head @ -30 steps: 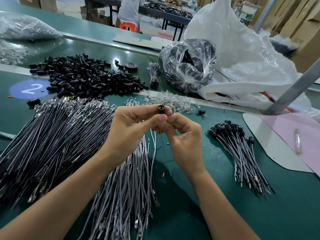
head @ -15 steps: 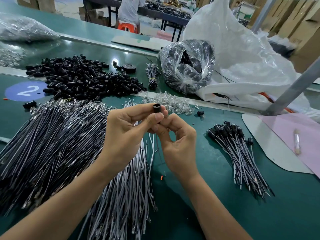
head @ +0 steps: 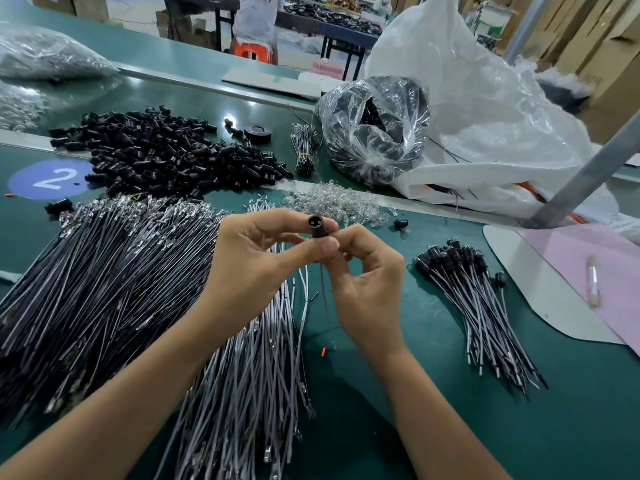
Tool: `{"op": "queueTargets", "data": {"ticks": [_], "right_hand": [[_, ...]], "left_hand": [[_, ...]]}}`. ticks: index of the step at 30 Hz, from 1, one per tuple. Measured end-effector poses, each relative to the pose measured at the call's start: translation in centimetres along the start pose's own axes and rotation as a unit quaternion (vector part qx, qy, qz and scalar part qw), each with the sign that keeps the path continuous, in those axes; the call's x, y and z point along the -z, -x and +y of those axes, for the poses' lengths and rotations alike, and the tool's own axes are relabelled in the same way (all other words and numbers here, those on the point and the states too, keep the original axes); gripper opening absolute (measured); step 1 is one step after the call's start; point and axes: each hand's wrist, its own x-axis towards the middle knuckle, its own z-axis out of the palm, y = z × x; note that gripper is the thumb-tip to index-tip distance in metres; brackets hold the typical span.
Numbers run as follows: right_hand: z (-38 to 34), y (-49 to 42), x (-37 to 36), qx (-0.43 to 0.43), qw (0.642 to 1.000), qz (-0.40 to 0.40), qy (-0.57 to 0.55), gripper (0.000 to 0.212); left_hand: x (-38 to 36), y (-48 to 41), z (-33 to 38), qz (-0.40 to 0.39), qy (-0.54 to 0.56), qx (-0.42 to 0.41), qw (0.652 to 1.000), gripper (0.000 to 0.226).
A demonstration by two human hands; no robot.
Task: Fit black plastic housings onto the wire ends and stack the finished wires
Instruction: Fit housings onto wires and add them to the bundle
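My left hand (head: 258, 268) pinches a black plastic housing (head: 317, 226) between thumb and forefinger, its open end facing up. Just right of it, my right hand (head: 367, 282) pinches thin wires (head: 306, 292) that hang down from under the housing. A heap of loose black housings (head: 162, 154) lies at the back left. Long dark wires (head: 97, 289) and grey wires (head: 249, 386) with metal terminals spread under my forearms. Finished wires with housings fitted (head: 474, 299) lie stacked at the right.
A pile of small clear parts (head: 339, 204) lies behind my hands, with one stray housing (head: 401, 223) beside it. A clear bag of black parts (head: 374, 129), a big white sack (head: 485, 109), a slanted metal post (head: 585, 178) and a pink sheet (head: 588, 271) stand at the right.
The view has shifted slightly. My right hand has slid a little lower on the wires under the housing, while my left hand keeps its pinch.
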Motion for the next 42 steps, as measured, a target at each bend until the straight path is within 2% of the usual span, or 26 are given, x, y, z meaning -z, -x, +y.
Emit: {"op": "queueTargets", "data": {"ticks": [8, 12, 20, 25, 28, 33, 35, 39, 42], "right_hand": [[0.1, 0.1, -0.1, -0.019, 1.0, 0.004, -0.009, 0.016], [0.1, 0.1, -0.2, -0.006, 1.0, 0.01, 0.005, 0.016], [0.5, 0.4, -0.7, -0.005, 1.0, -0.002, -0.012, 0.025], [0.5, 0.6, -1.0, -0.01, 1.0, 0.0, -0.018, 0.031], [0.8, 0.6, -1.1, -0.016, 1.0, 0.005, -0.016, 0.027], [0.9, 0.5, -1.1, -0.055, 0.998, -0.014, 0.008, 0.007], [0.9, 0.1, -0.7, -0.061, 0.997, -0.007, 0.036, 0.016], [2.3, -2.4, 1.8, -0.114, 0.98, 0.116, 0.118, 0.017], [3.8, -3.9, 3.5, -0.166, 0.955, 0.071, 0.233, 0.033]], "left_hand": [[-0.2, 0.0, 0.1, 0.0, 0.021, 0.021, 1.0, 0.022], [0.1, -0.3, 0.6, -0.038, 0.0, 0.041, 0.998, 0.023], [-0.2, 0.0, 0.8, -0.006, -0.002, -0.029, 1.0, 0.019], [-0.6, 0.1, 0.9, 0.003, 0.034, -0.035, 0.999, 0.03], [-0.5, 0.0, 0.6, 0.01, 0.047, -0.015, 0.999, 0.021], [-0.4, -0.4, 0.1, 0.038, 0.066, 0.042, 0.996, 0.008], [0.3, -0.8, 0.2, 0.076, 0.11, 0.07, 0.989, 0.011], [2.6, -1.5, 0.1, 0.129, 0.168, 0.133, 0.968, 0.02], [3.1, -1.6, -0.4, 0.13, 0.166, 0.185, 0.96, 0.025]]}}
